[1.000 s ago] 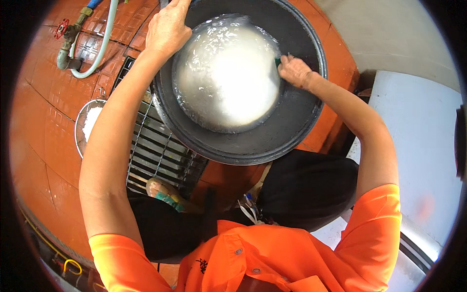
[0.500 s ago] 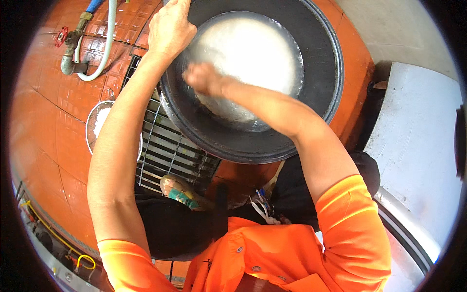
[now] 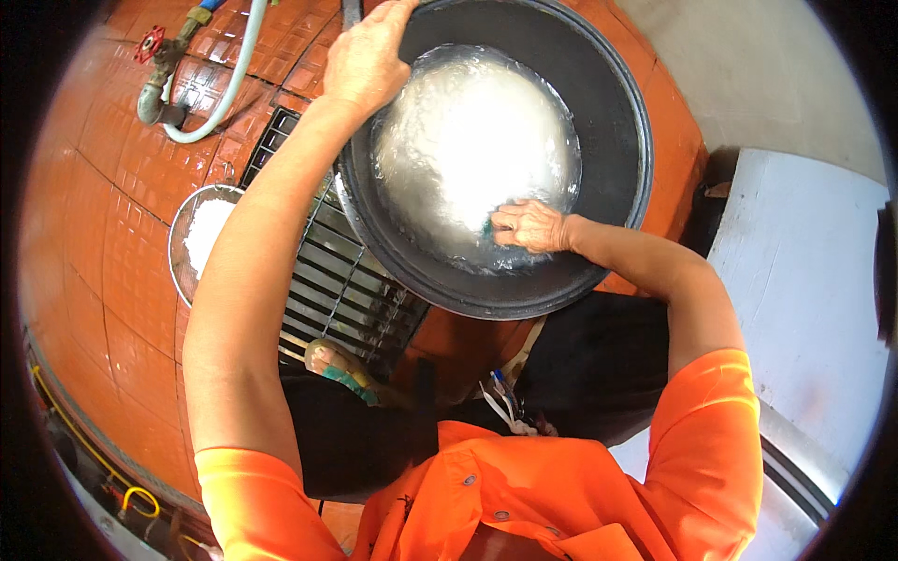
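A large black pot [image 3: 613, 131] stands tilted before me with cloudy, shining water [image 3: 416, 178] in its bottom. My left hand [image 3: 367, 67] is closed on the pot's upper left rim, its fingertips partly cut off by the frame's top. Inside the pot, at the water's near right edge, my right hand [image 3: 531, 226] is bent round a green scouring pad [image 3: 487, 230]. Only a small bit of the pad shows beyond the fingers.
Left of the pot, a metal drain grate [image 3: 323, 280] is set in wet orange tiles [image 3: 131, 271]. A round strainer with white bits [image 3: 208, 234] lies beside it. A red-handled tap [image 3: 150, 45] and pale hose [image 3: 245, 65] are upper left; a metal panel [image 3: 795, 252] stands right.
My right hand has swept from the pot's left side to the near right, over the water. The pot and my left hand appear slightly shifted in view; the left grip stays.
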Demonstrator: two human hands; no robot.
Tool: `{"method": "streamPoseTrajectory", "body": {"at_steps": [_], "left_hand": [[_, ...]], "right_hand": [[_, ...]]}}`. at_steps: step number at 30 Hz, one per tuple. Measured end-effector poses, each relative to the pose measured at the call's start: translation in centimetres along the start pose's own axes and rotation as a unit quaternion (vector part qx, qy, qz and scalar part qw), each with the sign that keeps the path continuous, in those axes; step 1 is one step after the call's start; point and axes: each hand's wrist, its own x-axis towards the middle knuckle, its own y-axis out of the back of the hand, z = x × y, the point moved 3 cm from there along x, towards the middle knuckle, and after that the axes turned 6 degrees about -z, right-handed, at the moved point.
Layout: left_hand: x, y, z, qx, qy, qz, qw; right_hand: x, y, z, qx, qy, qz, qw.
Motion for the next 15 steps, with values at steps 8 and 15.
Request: {"method": "streamPoseTrajectory", "body": {"at_steps": [8, 15], "left_hand": [[0.2, -0.1, 0.3, 0.022, 0.032, -0.011, 0.999], [0.4, 0.2, 0.8, 0.004, 0.007, -0.006, 1.000]], "right_hand": [[5.3, 3.7, 2.4, -0.001, -0.072, 0.258, 0.963], [7.1, 10.2, 11.5, 0.125, -0.315, 0.369, 0.865]]}}
